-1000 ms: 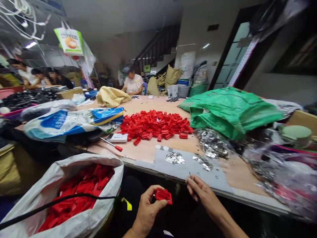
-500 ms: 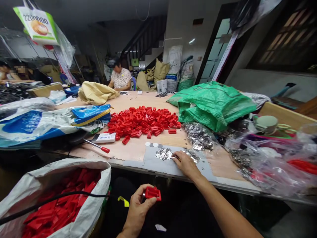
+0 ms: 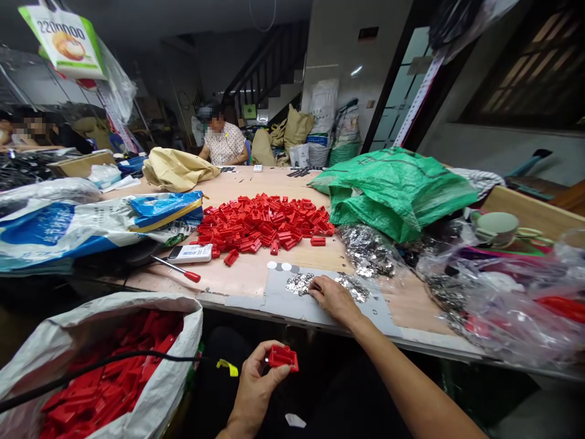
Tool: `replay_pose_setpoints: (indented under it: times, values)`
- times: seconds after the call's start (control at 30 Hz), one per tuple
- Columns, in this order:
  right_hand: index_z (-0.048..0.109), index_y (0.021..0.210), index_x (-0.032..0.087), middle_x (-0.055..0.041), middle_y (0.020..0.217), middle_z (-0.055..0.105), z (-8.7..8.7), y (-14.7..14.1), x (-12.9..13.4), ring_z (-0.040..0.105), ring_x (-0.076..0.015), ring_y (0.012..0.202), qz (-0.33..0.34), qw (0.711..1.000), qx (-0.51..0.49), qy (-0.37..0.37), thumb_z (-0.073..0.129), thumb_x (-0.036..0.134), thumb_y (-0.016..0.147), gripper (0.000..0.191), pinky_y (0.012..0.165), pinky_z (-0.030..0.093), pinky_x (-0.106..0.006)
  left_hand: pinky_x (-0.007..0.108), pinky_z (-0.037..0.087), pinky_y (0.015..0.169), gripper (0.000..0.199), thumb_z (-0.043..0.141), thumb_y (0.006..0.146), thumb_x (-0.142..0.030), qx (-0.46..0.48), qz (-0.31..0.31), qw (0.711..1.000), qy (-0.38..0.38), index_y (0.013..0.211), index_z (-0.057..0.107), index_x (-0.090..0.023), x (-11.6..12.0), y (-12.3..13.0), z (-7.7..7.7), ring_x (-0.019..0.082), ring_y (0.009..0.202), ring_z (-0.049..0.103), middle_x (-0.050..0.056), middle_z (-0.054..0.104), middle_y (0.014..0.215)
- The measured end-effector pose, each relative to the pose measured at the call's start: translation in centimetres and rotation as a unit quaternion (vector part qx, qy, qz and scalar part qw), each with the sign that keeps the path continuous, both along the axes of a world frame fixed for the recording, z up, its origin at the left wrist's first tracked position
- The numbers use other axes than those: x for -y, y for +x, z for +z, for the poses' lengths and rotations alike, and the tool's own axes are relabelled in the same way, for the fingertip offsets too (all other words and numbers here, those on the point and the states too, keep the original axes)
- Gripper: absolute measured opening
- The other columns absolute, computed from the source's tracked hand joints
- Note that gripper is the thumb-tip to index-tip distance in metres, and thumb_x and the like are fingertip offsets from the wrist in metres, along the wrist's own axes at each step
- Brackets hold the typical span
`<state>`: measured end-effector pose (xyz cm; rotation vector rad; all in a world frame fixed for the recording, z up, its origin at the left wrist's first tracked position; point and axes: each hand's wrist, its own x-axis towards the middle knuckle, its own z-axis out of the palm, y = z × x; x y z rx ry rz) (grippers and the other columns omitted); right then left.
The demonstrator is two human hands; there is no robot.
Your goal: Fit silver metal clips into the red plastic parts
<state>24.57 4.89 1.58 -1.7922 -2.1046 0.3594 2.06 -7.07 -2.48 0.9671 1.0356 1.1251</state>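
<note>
Parts in red (image 3: 109, 384) fill a white sack (image 3: 189, 332) at lower left of the frame. At bottom centre, the left hand (image 3: 256, 381) pinches one red piece (image 3: 283, 356); just right of centre, a silvery pile (image 3: 296, 284) lies at the lowered right hand (image 3: 336, 299), whose grip I cannot tell.

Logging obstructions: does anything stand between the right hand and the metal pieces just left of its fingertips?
Nothing visible does: the right hand is at the right edge of those metal pieces on the grey sheet.
</note>
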Motion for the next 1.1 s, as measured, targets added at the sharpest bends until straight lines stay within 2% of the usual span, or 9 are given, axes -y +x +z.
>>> replay_pose_setpoints:
  times: [0.2, 0.3, 0.47, 0.57, 0.67, 0.77, 0.9, 1.1]
  values:
    - [0.052, 0.088, 0.022, -0.0041, 0.088, 0.061, -0.2, 0.6, 0.5, 0.055, -0.0185, 0.078, -0.015, 0.999, -0.037, 0.016, 0.045, 0.022, 0.087, 0.007, 0.069, 0.038, -0.029, 0.025, 0.05, 0.077, 0.031, 0.076, 0.07, -0.03, 0.06, -0.012, 0.998, -0.024, 0.097, 0.067, -0.018, 0.1, -0.3, 1.1, 0.015, 0.08, 0.064, 0.003, 0.071, 0.087]
    - [0.05, 0.087, 0.022, -0.003, 0.082, 0.062, -0.1, 0.8, 0.7, 0.056, -0.0189, 0.075, -0.019, 0.998, -0.065, 0.015, 0.044, 0.02, 0.085, 0.006, 0.067, 0.038, -0.029, 0.028, 0.051, 0.079, 0.031, 0.076, 0.07, -0.03, 0.081, -0.011, 0.996, -0.031, 0.097, 0.067, -0.018, 0.2, -0.3, 1.1, 0.015, 0.08, 0.063, 0.004, 0.07, 0.088]
    - [0.053, 0.09, 0.022, -0.0046, 0.091, 0.065, 0.6, 1.0, 1.5, 0.059, -0.0198, 0.084, -0.02, 0.992, -0.125, 0.015, 0.042, 0.023, 0.085, 0.012, 0.073, 0.042, -0.031, 0.034, 0.055, 0.076, 0.039, 0.078, 0.066, -0.035, 0.116, 0.014, 0.992, -0.045, 0.099, 0.066, -0.017, 0.2, 0.1, 1.2, 0.018, 0.079, 0.063, 0.006, 0.069, 0.088]
    - [0.055, 0.086, 0.022, -0.0017, 0.082, 0.065, 1.2, 0.4, 3.0, 0.059, -0.0168, 0.071, -0.01, 0.987, -0.161, 0.002, 0.043, 0.027, 0.086, 0.013, 0.066, 0.044, -0.028, 0.039, 0.055, 0.08, 0.043, 0.075, 0.071, -0.037, 0.156, 0.019, 0.985, -0.064, 0.109, 0.063, -0.02, 0.0, 0.2, 2.2, 0.021, 0.087, 0.064, 0.007, 0.067, 0.093]
    - [0.053, 0.084, 0.021, 0.0009, 0.078, 0.062, 2.0, -1.3, 5.4, 0.055, -0.0123, 0.057, 0.032, 0.965, -0.258, -0.037, 0.044, 0.032, 0.087, 0.015, 0.056, 0.043, -0.025, 0.04, 0.053, 0.085, 0.048, 0.071, 0.076, -0.034, 0.187, 0.002, 0.981, -0.057, 0.121, 0.057, -0.023, -0.4, 0.1, 3.7, 0.021, 0.092, 0.065, 0.007, 0.067, 0.097]
    - [0.054, 0.084, 0.021, 0.0021, 0.075, 0.06, 3.0, -3.3, 7.7, 0.053, -0.0108, 0.055, 0.083, 0.932, -0.346, -0.073, 0.047, 0.034, 0.089, 0.016, 0.055, 0.042, -0.023, 0.038, 0.052, 0.086, 0.053, 0.07, 0.078, -0.03, 0.203, -0.012, 0.979, -0.034, 0.127, 0.053, -0.024, -0.8, 0.3, 4.8, 0.02, 0.09, 0.066, 0.006, 0.067, 0.098]
    - [0.058, 0.083, 0.02, 0.0005, 0.074, 0.06, 4.1, -5.0, 9.4, 0.053, -0.013, 0.064, 0.114, 0.937, -0.327, -0.042, 0.05, 0.03, 0.089, 0.014, 0.059, 0.042, -0.024, 0.032, 0.049, 0.085, 0.053, 0.07, 0.077, -0.027, 0.213, -0.02, 0.977, -0.024, 0.128, 0.054, -0.025, -1.1, 0.7, 5.5, 0.016, 0.09, 0.064, 0.004, 0.067, 0.099]
    - [0.058, 0.081, 0.021, -0.0018, 0.079, 0.059, 4.3, -4.9, 9.8, 0.053, -0.015, 0.071, 0.154, 0.943, -0.296, 0.002, 0.05, 0.027, 0.091, 0.014, 0.065, 0.043, -0.026, 0.028, 0.047, 0.082, 0.052, 0.072, 0.076, -0.029, 0.224, -0.033, 0.974, -0.008, 0.126, 0.057, -0.024, -1.1, 1.1, 6.1, 0.014, 0.085, 0.063, 0.002, 0.066, 0.094]
